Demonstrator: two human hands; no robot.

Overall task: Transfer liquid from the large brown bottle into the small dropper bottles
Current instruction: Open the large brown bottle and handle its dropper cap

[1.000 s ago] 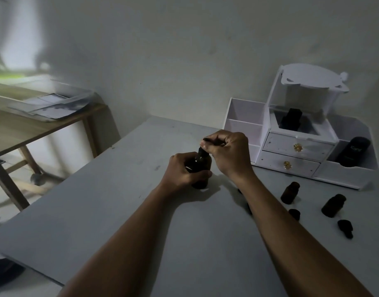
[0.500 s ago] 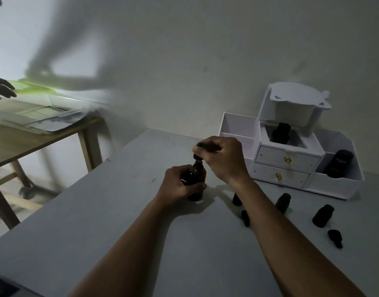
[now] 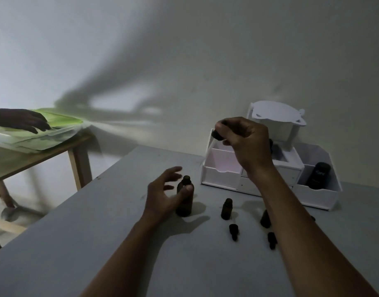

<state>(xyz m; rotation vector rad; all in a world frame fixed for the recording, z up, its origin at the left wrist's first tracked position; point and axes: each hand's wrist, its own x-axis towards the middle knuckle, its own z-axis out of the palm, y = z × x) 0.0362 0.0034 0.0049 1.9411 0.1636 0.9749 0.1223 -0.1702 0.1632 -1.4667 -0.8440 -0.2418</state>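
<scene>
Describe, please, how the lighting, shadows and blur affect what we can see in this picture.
Head view: light is dim and cool; the left hand is motion-blurred at its fingers beside the large brown bottle; the right hand, pinching the cap, is sharper; head view also shows soft arm shadows on the grey table and a broad shadow on the wall.

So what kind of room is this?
Likely a plain home room set up as a small workspace: a grey table against a bare wall, a white drawer organizer, and small brown bottles.
</scene>
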